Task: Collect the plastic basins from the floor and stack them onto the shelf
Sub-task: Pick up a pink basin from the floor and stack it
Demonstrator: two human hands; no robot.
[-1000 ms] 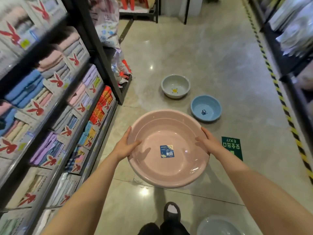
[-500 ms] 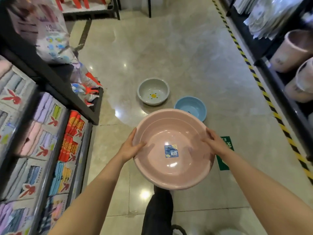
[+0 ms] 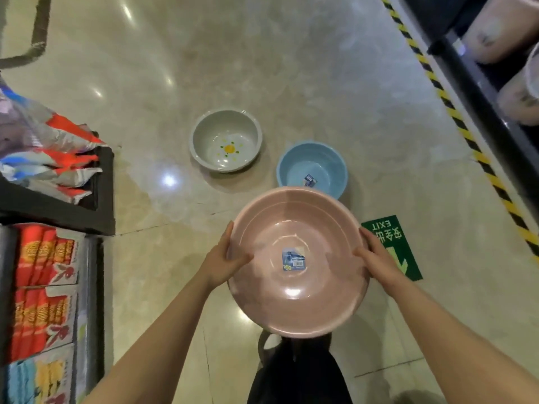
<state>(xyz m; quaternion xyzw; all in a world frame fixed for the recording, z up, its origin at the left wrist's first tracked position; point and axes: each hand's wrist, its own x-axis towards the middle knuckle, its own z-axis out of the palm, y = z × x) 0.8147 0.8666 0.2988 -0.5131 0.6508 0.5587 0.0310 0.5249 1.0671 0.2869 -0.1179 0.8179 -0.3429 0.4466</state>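
I hold a large pink basin point(image 3: 297, 298) level above the floor, a label stuck in its bottom. My left hand point(image 3: 224, 262) grips its left rim and my right hand point(image 3: 376, 260) grips its right rim. On the floor beyond it stands a grey basin point(image 3: 226, 139) with a yellow flower print. A smaller blue basin point(image 3: 313, 167) sits to the right of the grey one, its near edge hidden behind the pink basin.
A dark shelf point(image 3: 96, 199) with packaged towels stands at the left. Another shelf point(image 3: 478, 83) holding pink buckets point(image 3: 493, 27) lines the right, behind a yellow-black floor stripe point(image 3: 455, 112). A green exit sticker point(image 3: 390, 237) lies on the floor. My leg and shoe point(image 3: 294, 368) are below the basin.
The view has tilted down and swung to the right. The left shelves have slid out of frame and the grey and blue basins appear closer. Both hands keep their hold on the pink basin.
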